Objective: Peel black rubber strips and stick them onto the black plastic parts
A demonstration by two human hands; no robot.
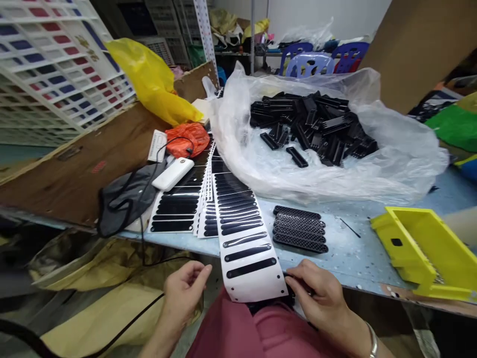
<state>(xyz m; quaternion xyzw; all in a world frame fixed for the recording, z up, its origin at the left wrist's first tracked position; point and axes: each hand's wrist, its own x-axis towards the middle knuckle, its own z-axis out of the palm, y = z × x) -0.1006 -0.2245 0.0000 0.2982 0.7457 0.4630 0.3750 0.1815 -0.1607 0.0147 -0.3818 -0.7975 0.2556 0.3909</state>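
A long white sheet of black strip stickers (250, 251) hangs over the table's front edge, its lower end above the lap. To its left is my left hand (188, 286), thumb and fingertips close together; what they hold, if anything, is too small to make out. My right hand (316, 288) pinches a dark piece beside the sheet's lower right corner, mostly hidden by the fingers. Several black perforated strips (300, 229) lie side by side on the table. Behind them, a clear plastic bag (257, 174) holds a heap of black plastic parts (313, 119).
More sticker sheets (177, 211), a white power bank (173, 174), a grey cloth item (124, 199) and an orange bag (188, 139) lie at the left. A yellow bin (428, 248) stands at the right, near a thin dark stick (350, 227). A cable (143, 248) hangs off the front edge.
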